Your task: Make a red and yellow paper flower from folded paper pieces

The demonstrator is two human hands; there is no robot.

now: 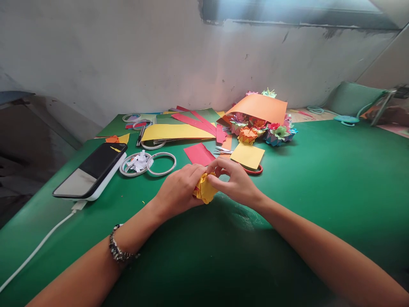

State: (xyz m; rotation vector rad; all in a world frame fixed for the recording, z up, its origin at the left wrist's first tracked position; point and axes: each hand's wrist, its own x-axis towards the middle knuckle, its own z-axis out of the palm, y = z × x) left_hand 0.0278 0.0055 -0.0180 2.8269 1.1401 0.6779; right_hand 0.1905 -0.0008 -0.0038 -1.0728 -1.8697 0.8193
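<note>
Near the middle of the green table, my left hand (181,186) is closed around a yellow paper flower (206,189), with a bit of red showing at its left side. Fingertips of my right hand (234,181) pinch the flower's upper right edge. Just beyond the hands lie a red paper piece (198,154) and a yellow paper square (248,154). Under that square are scissors (255,171), their blades poking out on the left and a red handle on the right. The flower's underside is hidden by my left hand.
At left, a phone (92,170) rests on a white block with a cable (41,243). Tape rolls (162,164) lie beside it, one holding white scraps (139,163). Paper strips (179,132) spread behind. Finished paper flowers (277,133) and an orange sheet (260,107) stand near the wall.
</note>
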